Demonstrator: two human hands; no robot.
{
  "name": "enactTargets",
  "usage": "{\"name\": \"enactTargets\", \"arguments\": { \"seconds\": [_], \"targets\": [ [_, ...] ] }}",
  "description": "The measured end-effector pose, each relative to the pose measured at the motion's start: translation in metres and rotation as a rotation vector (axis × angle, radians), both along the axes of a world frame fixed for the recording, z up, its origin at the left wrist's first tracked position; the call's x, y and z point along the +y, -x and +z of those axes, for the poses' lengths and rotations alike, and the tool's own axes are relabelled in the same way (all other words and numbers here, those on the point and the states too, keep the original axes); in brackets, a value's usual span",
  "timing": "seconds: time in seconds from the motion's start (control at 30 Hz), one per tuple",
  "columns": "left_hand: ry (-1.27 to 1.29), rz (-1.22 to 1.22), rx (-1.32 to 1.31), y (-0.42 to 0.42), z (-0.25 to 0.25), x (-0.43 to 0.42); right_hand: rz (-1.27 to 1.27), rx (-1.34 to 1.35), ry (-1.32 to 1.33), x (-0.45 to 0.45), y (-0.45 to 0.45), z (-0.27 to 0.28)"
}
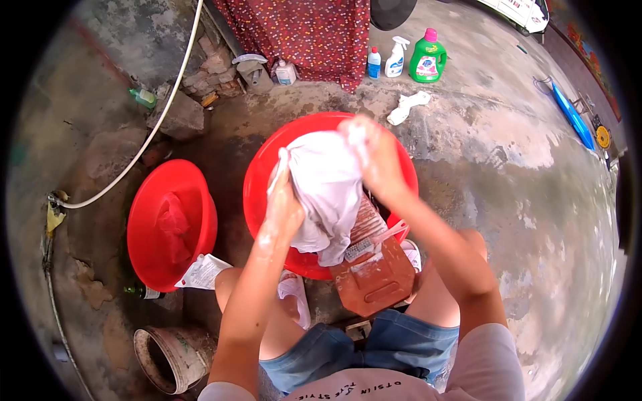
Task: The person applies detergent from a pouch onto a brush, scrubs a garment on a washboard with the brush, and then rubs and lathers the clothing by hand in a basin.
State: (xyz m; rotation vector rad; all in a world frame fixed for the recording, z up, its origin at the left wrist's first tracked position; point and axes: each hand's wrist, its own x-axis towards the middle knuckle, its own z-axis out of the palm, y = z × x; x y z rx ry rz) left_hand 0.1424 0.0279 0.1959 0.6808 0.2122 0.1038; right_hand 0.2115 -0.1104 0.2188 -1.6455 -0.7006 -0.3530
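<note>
A wet white cloth garment hangs bunched between my two hands, above a large red basin. My left hand is closed on the garment's left side. At the upper right, my right hand grips another part of it, somewhat blurred by motion. White suds show on the left wrist. Below the garment, a brown washboard slants out of the basin toward my legs. On it lies a scrub brush with a pink handle, and there is foam beside it.
A smaller red basin with red cloth inside stands left, near a white packet and a dirty bucket. Ahead are a green detergent jug, a spray bottle, a blue bottle and a white cloth. A hose curves left.
</note>
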Motion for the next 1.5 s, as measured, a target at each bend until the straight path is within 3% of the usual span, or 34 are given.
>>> {"name": "enactTargets", "arguments": {
  "seconds": [0.03, 0.1, 0.17, 0.2, 0.23, 0.27, 0.37, 0.4, 0.47, 0.5, 0.53, 0.6, 0.63, 0.67, 0.73, 0.83, 0.87, 0.9, 0.97, 1.0, 1.03, 1.07, 1.1, 1.13, 1.2, 1.27, 1.33, 1.37, 1.4, 1.5],
  "targets": [
    [-0.732, 0.016, 0.065, -0.01, -0.064, 0.015, 0.147, -0.224, -0.009, 0.021, 0.029, -0.005],
    [-1.09, 0.076, 0.143, -0.015, -0.108, 0.019, 0.191, -0.57, 0.075, 0.036, 0.048, -0.013],
    [-0.336, 0.154, 0.153, 0.001, -0.017, -0.038, -0.025, -0.802, 0.284, 0.028, 0.039, -0.024],
    [0.045, 0.194, 0.151, 0.004, 0.004, -0.05, -0.125, -0.682, 0.33, 0.025, 0.01, -0.018],
    [0.028, 0.159, 0.112, 0.001, -0.006, -0.044, -0.266, -0.534, 0.37, 0.033, 0.006, -0.028],
    [0.092, -0.017, -0.115, -0.009, -0.024, -0.033, -0.414, -0.39, 0.403, 0.043, 0.004, -0.037],
    [0.292, -0.498, -0.597, -0.048, -0.073, 0.003, -0.135, -0.621, 0.378, 0.041, 0.054, -0.018],
    [0.344, -0.653, -0.714, -0.063, -0.089, 0.015, -0.151, -0.605, 0.414, 0.04, 0.045, -0.022],
    [0.17, 0.065, -0.199, -0.004, -0.049, -0.037, -0.189, -0.586, 0.493, 0.034, 0.014, -0.029],
    [0.091, 0.094, 0.067, -0.004, -0.017, -0.047, -0.323, -0.276, 0.618, 0.029, -0.015, -0.029],
    [0.125, 0.045, 0.008, -0.002, -0.001, -0.054, -0.464, -0.162, 0.591, 0.029, 0.001, -0.014],
    [0.176, 0.032, 0.033, -0.002, 0.013, -0.046, -0.401, -0.21, 0.382, 0.027, -0.001, -0.029],
    [0.157, 0.051, 0.049, 0.001, 0.01, -0.044, -0.271, -0.378, 0.498, 0.026, 0.024, -0.016],
    [0.144, 0.071, 0.056, 0.001, 0.006, -0.045, -0.138, -0.517, 0.228, 0.038, 0.049, -0.037],
    [0.116, 0.098, 0.057, -0.006, -0.002, -0.051, -0.125, -0.616, 0.382, 0.034, 0.041, -0.051],
    [0.097, 0.135, 0.177, -0.003, 0.0, -0.057, -0.277, -0.265, 0.527, 0.027, 0.022, -0.016],
    [0.081, 0.083, 0.032, -0.003, -0.012, -0.047, -0.292, -0.125, 0.664, 0.027, 0.037, 0.008],
    [0.062, 0.028, -0.114, -0.002, -0.044, -0.03, -0.143, -0.196, 0.606, 0.03, 0.055, -0.009],
    [0.255, -0.265, -0.435, -0.027, -0.071, -0.022, -0.164, -0.679, 0.258, 0.032, 0.065, -0.026],
    [0.332, -0.431, -0.566, -0.039, -0.083, -0.018, -0.433, -0.601, 0.414, 0.043, 0.049, -0.047],
    [0.174, -0.131, -0.188, -0.015, -0.035, -0.044, -0.7, -0.51, 0.571, 0.062, 0.019, -0.083],
    [0.012, 0.168, 0.188, -0.002, -0.009, -0.058, -0.666, -0.435, 0.634, 0.055, 0.017, -0.074],
    [0.108, 0.138, 0.171, -0.005, -0.012, -0.055, -0.633, -0.36, 0.699, 0.049, 0.015, -0.064],
    [0.144, 0.077, 0.053, -0.007, -0.027, -0.045, -0.317, -0.317, 0.649, 0.027, 0.022, -0.018],
    [0.489, -0.454, -0.484, -0.031, -0.079, -0.018, -0.027, -0.471, 0.469, 0.035, 0.063, -0.035],
    [0.51, -0.504, -0.521, -0.03, -0.087, -0.014, -0.4, -0.517, 0.226, 0.058, 0.034, -0.054],
    [0.264, -0.138, -0.098, -0.005, -0.033, -0.037, -0.24, -0.135, 0.542, 0.019, -0.007, -0.036],
    [0.154, -0.006, 0.112, 0.006, 0.003, -0.05, -0.172, 0.096, 0.561, 0.005, -0.013, -0.012],
    [0.07, -0.029, 0.059, 0.001, 0.012, -0.042, -0.107, 0.311, 0.57, -0.004, -0.02, 0.012],
    [-0.184, -0.034, -0.004, 0.005, 0.015, -0.006, 0.228, 0.671, 0.166, -0.021, -0.018, 0.011]
  ]
}}
